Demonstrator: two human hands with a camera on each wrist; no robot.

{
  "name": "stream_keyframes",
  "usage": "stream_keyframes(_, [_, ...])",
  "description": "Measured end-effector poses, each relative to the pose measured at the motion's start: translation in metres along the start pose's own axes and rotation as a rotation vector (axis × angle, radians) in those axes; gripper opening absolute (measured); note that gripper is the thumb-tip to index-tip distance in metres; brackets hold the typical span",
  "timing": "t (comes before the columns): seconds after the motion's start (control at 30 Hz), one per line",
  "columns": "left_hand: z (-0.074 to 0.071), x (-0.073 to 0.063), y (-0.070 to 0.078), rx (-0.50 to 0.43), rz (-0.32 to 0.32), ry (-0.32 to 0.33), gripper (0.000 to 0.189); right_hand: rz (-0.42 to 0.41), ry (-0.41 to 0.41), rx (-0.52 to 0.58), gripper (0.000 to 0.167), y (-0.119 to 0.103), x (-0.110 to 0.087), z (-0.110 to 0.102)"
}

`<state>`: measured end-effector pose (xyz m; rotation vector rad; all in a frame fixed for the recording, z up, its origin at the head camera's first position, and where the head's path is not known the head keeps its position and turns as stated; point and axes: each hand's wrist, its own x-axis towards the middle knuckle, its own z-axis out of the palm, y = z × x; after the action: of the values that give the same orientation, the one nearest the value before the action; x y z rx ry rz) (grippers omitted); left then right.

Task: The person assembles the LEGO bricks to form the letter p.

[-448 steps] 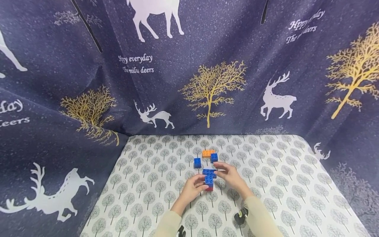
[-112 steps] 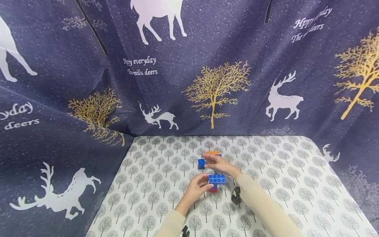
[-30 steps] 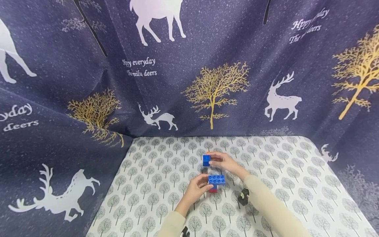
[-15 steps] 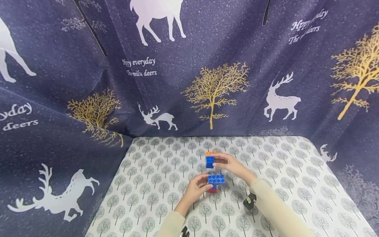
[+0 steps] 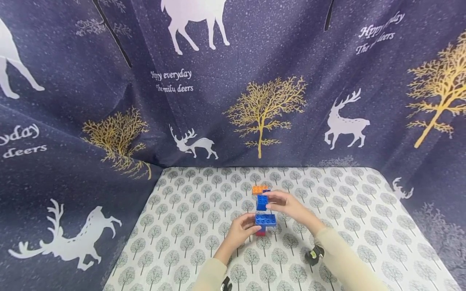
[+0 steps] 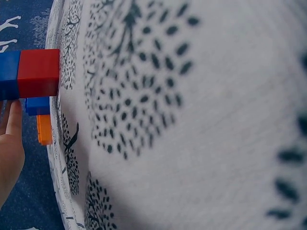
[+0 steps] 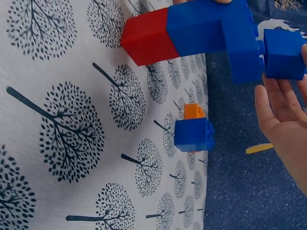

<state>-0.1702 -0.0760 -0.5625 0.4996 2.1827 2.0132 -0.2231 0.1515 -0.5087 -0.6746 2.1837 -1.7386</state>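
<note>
My left hand [image 5: 238, 233] grips a small upright stack of toy building bricks from its left side. At the bottom of this stack is a red brick [image 7: 149, 37], with a blue brick [image 7: 195, 28] on it and a longer blue brick [image 5: 265, 220] across the top, jutting to the right. Between thumb and fingers, my right hand [image 5: 291, 207] pinches a small square blue brick [image 5: 262, 202]. It is held just above the longer brick's studs, near its free end in the right wrist view.
Farther back on the tree-print cloth [image 5: 204, 202] lies an orange brick [image 5: 259, 189]. Another small blue brick [image 7: 192, 134] sits right by it, partly covered by the right hand in the head view. A dark deer-print curtain [image 5: 204, 117] hangs behind the table.
Earlier the longer blue brick lay behind the stack; now it tops it. My right hand has picked up the left small blue brick and carried it right and nearer. My left hand stays put.
</note>
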Motion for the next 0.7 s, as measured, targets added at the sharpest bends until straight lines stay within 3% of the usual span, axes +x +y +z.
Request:
stream_keyframes(0.2, [-0.001,0.003,-0.017,0.008,-0.027,0.014,0.038,0.004,-0.006,-0.034,0.051,-0.007,-0.009,0.007])
stream_keyframes(0.37, [-0.001,0.001,-0.014,-0.002,-0.018,0.003,0.037,-0.010,-0.021,-0.058,0.050,-0.010,-0.016,0.013])
stream_keyframes(0.57, [0.000,-0.001,0.000,-0.021,-0.006,-0.006,0.038,0.008,-0.014,-0.050,0.049,-0.009,-0.022,0.016])
stream_keyframes(0.7, [0.000,0.000,-0.004,-0.006,-0.016,0.002,0.038,-0.018,-0.018,-0.032,0.050,-0.006,-0.024,0.017])
